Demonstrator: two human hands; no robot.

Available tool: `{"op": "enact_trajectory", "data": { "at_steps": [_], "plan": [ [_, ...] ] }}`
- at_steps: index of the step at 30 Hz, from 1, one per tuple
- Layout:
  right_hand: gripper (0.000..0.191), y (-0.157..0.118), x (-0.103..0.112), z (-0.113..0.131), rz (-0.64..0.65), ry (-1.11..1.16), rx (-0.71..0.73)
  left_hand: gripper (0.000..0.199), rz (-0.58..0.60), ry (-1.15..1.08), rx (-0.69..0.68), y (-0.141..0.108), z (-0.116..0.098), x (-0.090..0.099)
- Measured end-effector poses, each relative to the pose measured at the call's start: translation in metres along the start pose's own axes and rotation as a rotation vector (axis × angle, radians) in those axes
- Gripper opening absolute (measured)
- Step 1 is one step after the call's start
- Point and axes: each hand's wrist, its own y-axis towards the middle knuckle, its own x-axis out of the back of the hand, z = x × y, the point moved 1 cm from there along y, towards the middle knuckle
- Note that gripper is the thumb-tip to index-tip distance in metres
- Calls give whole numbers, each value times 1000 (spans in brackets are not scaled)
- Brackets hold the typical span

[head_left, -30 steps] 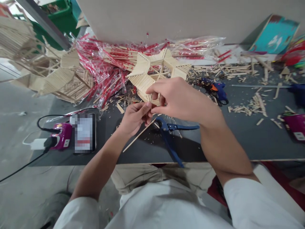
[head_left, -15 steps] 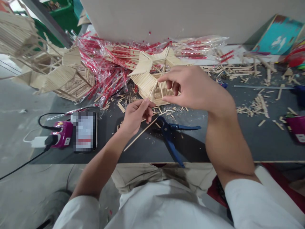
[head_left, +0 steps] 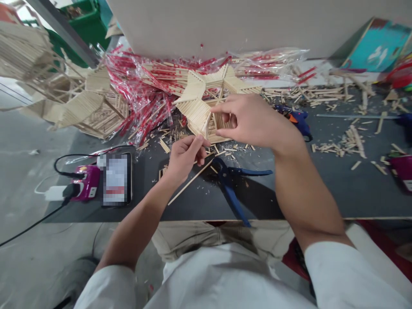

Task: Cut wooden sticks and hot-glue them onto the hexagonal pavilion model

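A model of thin wooden sticks (head_left: pixel 193 112) with slanted, star-like roof panels stands on the dark table in front of me. My left hand (head_left: pixel 186 156) pinches the lower end of a short wooden stick (head_left: pixel 207 122) between thumb and forefinger, at the panel's near right edge. My right hand (head_left: pixel 249 118) arches over the model's right side, its forefinger at the stick's upper end. Its thumb is apart from the forefinger, and the other fingers are curled. Blue-handled cutters (head_left: pixel 229 182) lie just below the hands, beside a longer loose stick (head_left: pixel 189 182).
Plastic-wrapped bundles of red-tipped sticks (head_left: pixel 141 92) lie behind the model. A larger stick structure (head_left: pixel 82 107) stands at left. A phone (head_left: pixel 115 180) rests by a purple power socket (head_left: pixel 86 182). At right are a blue glue gun (head_left: pixel 298 120) and stick offcuts (head_left: pixel 341 143).
My right hand has shifted slightly left and down, uncovering more of the blue glue gun. My left hand keeps its pinch at the panel's edge.
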Motion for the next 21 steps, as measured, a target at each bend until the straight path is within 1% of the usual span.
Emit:
{"op": "enact_trajectory", "data": {
  "at_steps": [6, 12, 14, 17, 21],
  "plan": [
    [24, -1, -2, 0, -3, -22, 19, 49, 32, 59, -51, 0, 2, 0],
    [51, -1, 4, 1, -20, 31, -63, 48, 56, 105, -80, 0, 5, 2],
    [49, -1, 4, 1, -21, 28, -56, 48, 56, 114, -90, 1, 6, 2],
    [38, -1, 2, -1, -25, 6, -37, 48, 55, 131, -103, 1, 6, 1],
    [33, 0, 0, -3, -33, 53, -68, 48, 63, 144, -110, 0, 4, 0]
  ]
}}
